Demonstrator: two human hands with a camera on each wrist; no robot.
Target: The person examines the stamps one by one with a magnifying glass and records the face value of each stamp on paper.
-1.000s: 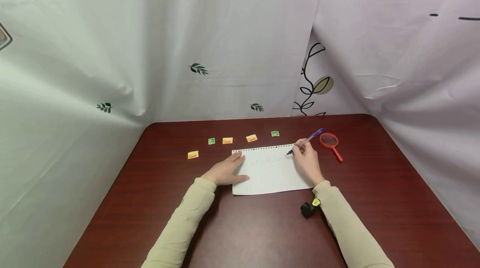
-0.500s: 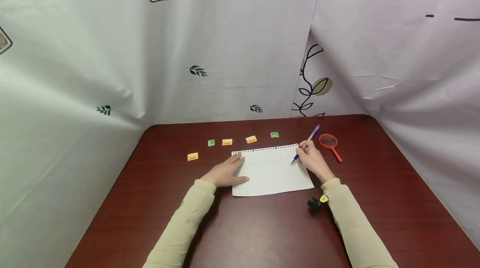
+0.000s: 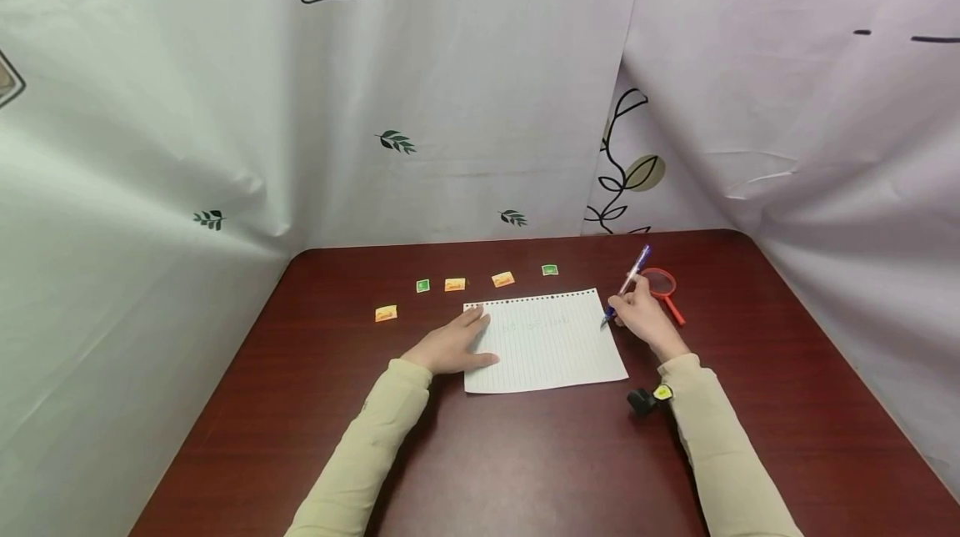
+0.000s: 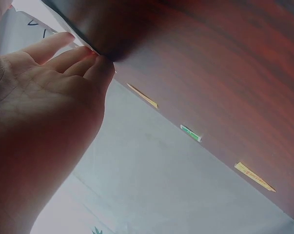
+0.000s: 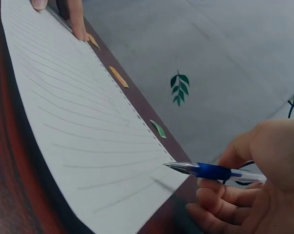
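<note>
A lined sheet of paper (image 3: 551,353) with punched holes along its far edge lies on the table, bearing a faint line of writing near the top. My left hand (image 3: 453,343) rests on the sheet's left side, fingers and thumb extended. In my right hand (image 3: 643,316) a blue pen (image 3: 628,280) is pinched, tilted, its tip by the sheet's right edge. The right wrist view shows the pen (image 5: 212,171) with its metal tip above the paper (image 5: 88,126); its shadow falls on the page. Part of the red magnifying glass (image 3: 670,303) is hidden behind the right hand.
Beyond the sheet lie small orange stamp-like pieces (image 3: 503,278) and green ones (image 3: 550,269), spread in a loose row. The dark red table (image 3: 510,470) ends at a pale printed curtain (image 3: 465,87). A small black device (image 3: 642,402) hangs at the right wrist.
My right hand has moved right with the pen, from over the writing to the sheet's right edge, now overlapping the magnifying glass. The left hand stays on the paper.
</note>
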